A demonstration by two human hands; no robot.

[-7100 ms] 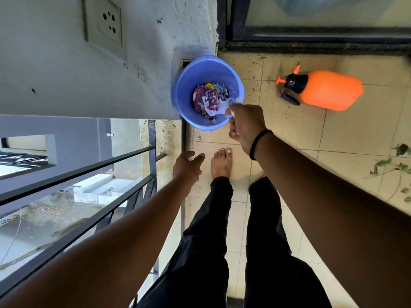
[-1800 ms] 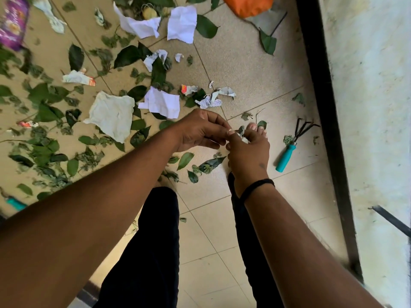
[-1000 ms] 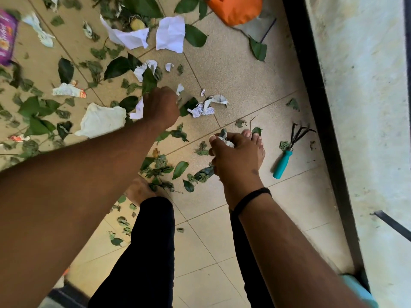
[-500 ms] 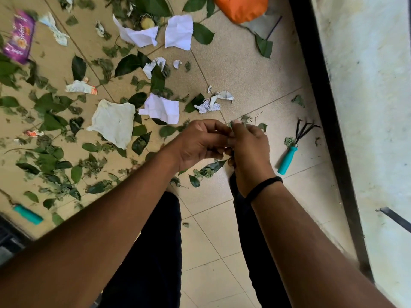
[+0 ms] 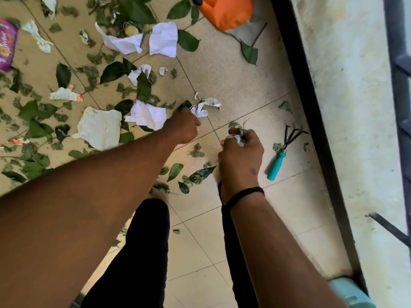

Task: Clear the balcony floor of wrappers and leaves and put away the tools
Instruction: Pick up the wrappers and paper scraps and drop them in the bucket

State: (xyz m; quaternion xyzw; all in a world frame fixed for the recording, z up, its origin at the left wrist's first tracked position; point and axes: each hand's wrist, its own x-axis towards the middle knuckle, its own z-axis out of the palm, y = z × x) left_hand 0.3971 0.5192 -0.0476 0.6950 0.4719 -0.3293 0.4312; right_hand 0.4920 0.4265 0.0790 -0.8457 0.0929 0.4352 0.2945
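Underfoot, the balcony floor [image 5: 240, 76] is strewn wide with leaves and torn paper, and you stand over it, bent to the work, both arms reaching down. Off at the top edge lies the orange sprayer [image 5: 224, 12], a tool to be put away later; nearer the dark door track rests the teal-handled hand rake [image 5: 278, 162], apart from both hands, so leave it until the litter is up. Biggest among the scraps are the pale cloth-like sheet [image 5: 100, 127] and the white paper [image 5: 148, 115] beside it, both just left of your reach; take those whole rather than in bits. Your left hand [image 5: 183, 127] is curled with its knuckles up at the edge of the crumpled printed wrapper [image 5: 203, 107], touching or all but touching it; whether the fingers have closed on it, or on the leaf beside it, cannot be told from above. Your right hand [image 5: 241, 152] is clenched around a small wad of leaves and paper [image 5: 238, 135], which pokes out past the fingers. Judging by that, the fist is near full: pinch the wrapper cleanly, pass it across to the wad, squeeze tight so nothing sheds, then sweep the small leaves [image 5: 195, 174] by your feet into the same grip.
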